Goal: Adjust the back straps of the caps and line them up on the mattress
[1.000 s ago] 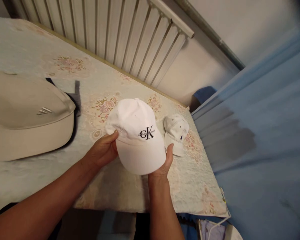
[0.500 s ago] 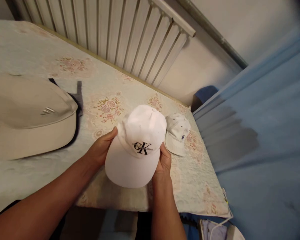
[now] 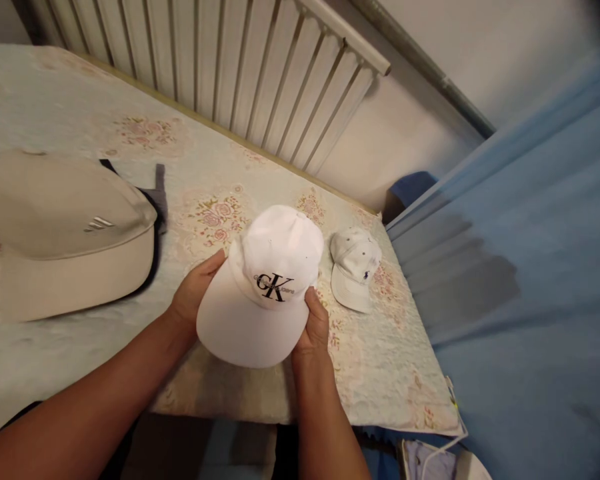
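Observation:
Both my hands hold a white baseball cap (image 3: 265, 287) with a black letter logo on its front, just above the table, brim toward me. My left hand (image 3: 196, 293) grips the cap's left side, thumb on top of the brim's edge. My right hand (image 3: 314, 327) grips the right side of the brim, fingers curled around it. A smaller white cap (image 3: 354, 267) with a small dark emblem lies on the table just right of the held cap.
A large beige cap (image 3: 65, 227) rests at the left on a dark item (image 3: 155, 193). The table wears a pale floral cloth (image 3: 220, 167). A white radiator (image 3: 230, 67) runs behind it. Blue fabric (image 3: 530, 267) fills the right side.
The held cap has turned so its brim points toward me, and it has come slightly down and left. Both hands shifted with it along the brim.

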Demonstrator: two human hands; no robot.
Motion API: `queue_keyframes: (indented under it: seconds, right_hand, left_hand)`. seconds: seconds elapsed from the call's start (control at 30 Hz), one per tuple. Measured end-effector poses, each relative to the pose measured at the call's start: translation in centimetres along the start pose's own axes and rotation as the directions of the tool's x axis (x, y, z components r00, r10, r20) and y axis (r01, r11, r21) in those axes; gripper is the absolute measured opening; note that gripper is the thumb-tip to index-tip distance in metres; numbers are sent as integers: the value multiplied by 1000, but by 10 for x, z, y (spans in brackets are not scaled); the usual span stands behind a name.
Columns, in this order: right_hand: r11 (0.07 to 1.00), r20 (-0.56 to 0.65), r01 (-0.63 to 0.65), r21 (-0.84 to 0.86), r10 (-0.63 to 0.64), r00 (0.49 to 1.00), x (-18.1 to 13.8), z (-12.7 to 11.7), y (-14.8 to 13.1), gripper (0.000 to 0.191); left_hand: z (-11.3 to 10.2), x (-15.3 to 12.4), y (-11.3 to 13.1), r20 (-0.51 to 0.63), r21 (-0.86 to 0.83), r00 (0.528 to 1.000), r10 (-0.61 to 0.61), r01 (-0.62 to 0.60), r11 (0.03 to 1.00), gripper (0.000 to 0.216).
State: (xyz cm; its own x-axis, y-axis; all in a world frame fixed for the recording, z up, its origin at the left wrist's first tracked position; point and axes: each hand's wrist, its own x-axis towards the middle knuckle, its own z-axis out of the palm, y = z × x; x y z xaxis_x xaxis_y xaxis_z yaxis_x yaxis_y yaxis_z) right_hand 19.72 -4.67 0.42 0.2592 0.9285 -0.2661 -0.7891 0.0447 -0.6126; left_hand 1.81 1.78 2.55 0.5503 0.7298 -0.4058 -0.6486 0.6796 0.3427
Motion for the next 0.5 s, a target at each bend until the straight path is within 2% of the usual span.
queue_keyframes:
  seconds: [0.07, 0.13, 0.23, 0.33, 0.5]
  right_hand:
    - [1000, -30, 7, 2, -7, 1000, 2, -1, 0, 34]
    - [1000, -54, 13, 10, -13, 998, 5, -2, -3, 36]
    - [998, -71, 52, 36, -49, 996, 8, 0, -8, 39]
    - [995, -75, 86, 54, -82, 994, 8, 5, -10, 42]
    - [994, -75, 110, 29, -107, 991, 8, 6, -8, 45]
  left_hand:
    - [0, 2, -1, -29, -23, 997, 73, -74, 997, 43]
    - [1, 3, -4, -41, -32, 996, 81, -83, 996, 43]
    - [1, 0, -14, 57, -41, 998, 31, -28, 999, 44]
    - [1, -5, -26, 168, -25, 983, 75, -72, 997, 45]
    - [1, -8, -37, 221, 56, 972, 81, -95, 994, 56]
